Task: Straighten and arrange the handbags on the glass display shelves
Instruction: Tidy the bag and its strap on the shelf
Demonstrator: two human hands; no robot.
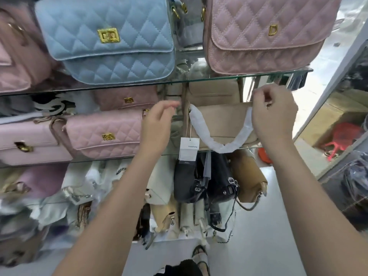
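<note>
Beige handbag (219, 120) sits on the middle glass shelf (119, 158), right end, front facing out and approx. upright. Smooth plain front, no quilting. Its handle (201, 126) is wrapped in white paper and droops in a U over the front, down past the shelf edge. A white hang tag (188, 148) w/ small print dangles from the left handle end, below the shelf edge. A thin beige strap (185, 108) rises at the bag's left side.

Right hand (274, 114) is at the bag's top right corner, fingers curled & pinching there by the handle's end. Left hand (157, 124) is just left of the strap, fingers loosely bent, tips blurred; can't tell if it holds or touches anything.

Same shelf, left of the bag: pink quilted bag (105, 134) w/ gold clasp, then a pale pink smooth bag (25, 140). Upper glass shelf (199, 80): blue quilted bag (107, 40) w/ gold turn-lock, and a pink quilted flap bag (264, 32) w/ a gold D. Below: black bag (199, 182) beside a tan bag (249, 176).
</note>
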